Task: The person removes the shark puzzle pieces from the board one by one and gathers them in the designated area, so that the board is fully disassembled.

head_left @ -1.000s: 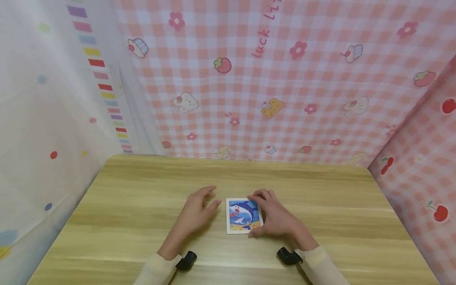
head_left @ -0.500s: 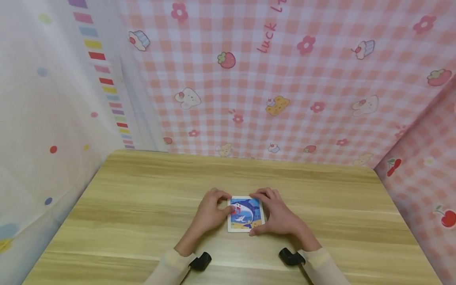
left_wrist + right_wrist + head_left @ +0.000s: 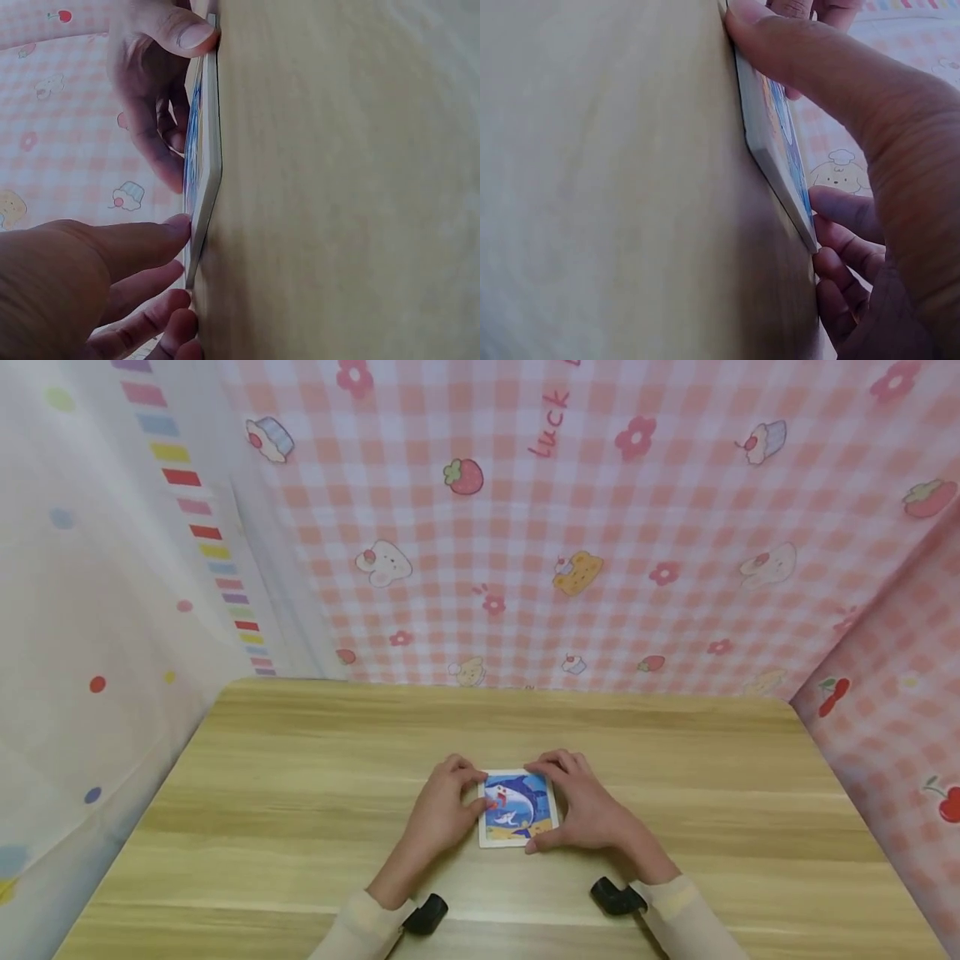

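A small square picture board (image 3: 516,814) with a white border lies flat on the wooden table, showing a blue shark under water. My left hand (image 3: 441,806) holds its left side, index finger at the far left corner and thumb on the picture near the left edge. On the opposite side my right hand (image 3: 592,812) grips the board, thumb at the near edge and fingers at the far right corner. The left wrist view shows the board's pale side edge (image 3: 214,150) close to the tabletop. From the right wrist, fingers (image 3: 847,214) meet the board's far corner.
The wooden table (image 3: 300,760) spreads out around both hands. Behind it hangs a pink checked cloth (image 3: 525,527) with printed cakes and strawberries. A white dotted cloth (image 3: 97,610) stands at the left, and a cherry-printed one (image 3: 900,735) at the right.
My left hand has moved right from beside the board and taken hold of its left side. The right hand keeps its grip. The head view has shifted slightly.
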Demonstrator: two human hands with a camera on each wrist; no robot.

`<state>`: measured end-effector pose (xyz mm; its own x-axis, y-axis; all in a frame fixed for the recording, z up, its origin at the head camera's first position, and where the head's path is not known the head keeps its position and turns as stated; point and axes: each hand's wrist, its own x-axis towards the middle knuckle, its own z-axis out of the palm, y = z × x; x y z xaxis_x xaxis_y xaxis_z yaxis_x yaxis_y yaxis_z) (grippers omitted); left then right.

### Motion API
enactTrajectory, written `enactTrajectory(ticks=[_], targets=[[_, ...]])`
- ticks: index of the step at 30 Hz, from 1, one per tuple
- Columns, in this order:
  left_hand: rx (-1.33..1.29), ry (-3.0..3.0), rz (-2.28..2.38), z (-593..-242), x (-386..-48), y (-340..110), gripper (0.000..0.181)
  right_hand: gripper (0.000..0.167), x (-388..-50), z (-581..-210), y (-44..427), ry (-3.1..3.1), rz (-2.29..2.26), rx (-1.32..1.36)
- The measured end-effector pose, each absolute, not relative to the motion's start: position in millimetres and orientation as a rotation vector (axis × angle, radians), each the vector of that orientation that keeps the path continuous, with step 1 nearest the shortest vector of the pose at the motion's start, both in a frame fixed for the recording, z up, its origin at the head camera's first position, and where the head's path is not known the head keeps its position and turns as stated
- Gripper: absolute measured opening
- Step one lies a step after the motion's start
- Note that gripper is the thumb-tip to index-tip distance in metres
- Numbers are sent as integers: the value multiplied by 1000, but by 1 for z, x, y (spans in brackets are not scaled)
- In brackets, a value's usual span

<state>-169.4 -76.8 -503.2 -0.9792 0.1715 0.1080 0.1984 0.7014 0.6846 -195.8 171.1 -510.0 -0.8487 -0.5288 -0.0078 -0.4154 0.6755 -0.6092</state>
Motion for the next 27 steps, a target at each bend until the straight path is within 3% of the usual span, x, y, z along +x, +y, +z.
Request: enactTrajectory(ticks=[9, 27], targets=[[-410, -2950, -980, -495, -165, -71, 35, 107, -195, -504, 173, 2720, -874, -790], [-197, -2872, -1158, -503, -173, -70, 23, 106, -195, -508, 171, 2711, -892, -802]])
